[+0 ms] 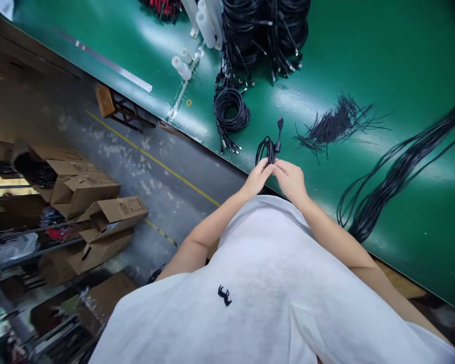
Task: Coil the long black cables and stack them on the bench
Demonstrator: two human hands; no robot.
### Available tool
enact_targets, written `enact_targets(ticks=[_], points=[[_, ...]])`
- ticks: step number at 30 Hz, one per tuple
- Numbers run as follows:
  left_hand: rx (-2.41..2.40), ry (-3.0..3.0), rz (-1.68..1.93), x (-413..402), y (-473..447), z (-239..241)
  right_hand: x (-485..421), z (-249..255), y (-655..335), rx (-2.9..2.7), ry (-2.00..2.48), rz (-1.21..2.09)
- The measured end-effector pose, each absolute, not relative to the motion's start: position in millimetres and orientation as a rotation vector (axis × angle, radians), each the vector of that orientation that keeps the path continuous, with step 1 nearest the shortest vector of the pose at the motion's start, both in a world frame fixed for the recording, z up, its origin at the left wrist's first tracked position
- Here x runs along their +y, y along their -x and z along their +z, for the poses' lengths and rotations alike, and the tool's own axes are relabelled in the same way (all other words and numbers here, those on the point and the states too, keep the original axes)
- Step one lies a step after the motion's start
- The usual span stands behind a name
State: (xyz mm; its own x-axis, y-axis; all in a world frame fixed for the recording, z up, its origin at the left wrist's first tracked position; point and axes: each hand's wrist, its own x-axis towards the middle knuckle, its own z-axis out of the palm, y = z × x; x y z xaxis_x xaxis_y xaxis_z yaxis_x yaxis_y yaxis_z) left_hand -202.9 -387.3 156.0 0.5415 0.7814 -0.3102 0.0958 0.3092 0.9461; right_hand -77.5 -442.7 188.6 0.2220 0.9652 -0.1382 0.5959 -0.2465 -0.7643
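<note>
Both my hands meet at the near edge of a green table [364, 60]. My left hand [258, 178] and my right hand [290, 179] are closed on a small coil of black cable [266, 149], fingers pinched together at its lower end. The cable's plug end sticks up beside the coil. Just beyond lies another coiled black cable [231, 108] with its connectors trailing toward the table edge.
A pile of thin black ties [335, 124] lies right of the hands. Long loose black cables [398, 172] sweep across the right. Stacked cable coils [263, 30] and white tubes [205, 23] sit at the back. Open cardboard boxes [98, 222] stand on the floor at left.
</note>
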Motion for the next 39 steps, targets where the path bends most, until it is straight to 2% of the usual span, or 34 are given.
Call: enact_targets(ticks=[3,7,13,18,24,30,39], points=[[0.929,-1.245,0.576,-407,209,163,-457,193,77,-1.183,1.735,1.13],[0.878,-1.137,0.592,-422,215,177,-474,207,60,-1.225,1.564,1.287],[0.889,-0.512,0.714,-417,221,199,-480,190,25,-0.949,1.629,0.968],[0.868,-0.099,0.751,-401,227,199,-470,182,40,-0.802,1.299,1.465],[0.866,-0.033,0.776,-378,236,181,-442,166,70,-0.683,1.41,1.325],[0.983,-0.026,0.79,-340,250,167,-393,137,95,-0.345,1.441,1.354],[1.029,-0.111,0.518,-340,242,148,-391,115,101,-0.081,1.677,1.156]])
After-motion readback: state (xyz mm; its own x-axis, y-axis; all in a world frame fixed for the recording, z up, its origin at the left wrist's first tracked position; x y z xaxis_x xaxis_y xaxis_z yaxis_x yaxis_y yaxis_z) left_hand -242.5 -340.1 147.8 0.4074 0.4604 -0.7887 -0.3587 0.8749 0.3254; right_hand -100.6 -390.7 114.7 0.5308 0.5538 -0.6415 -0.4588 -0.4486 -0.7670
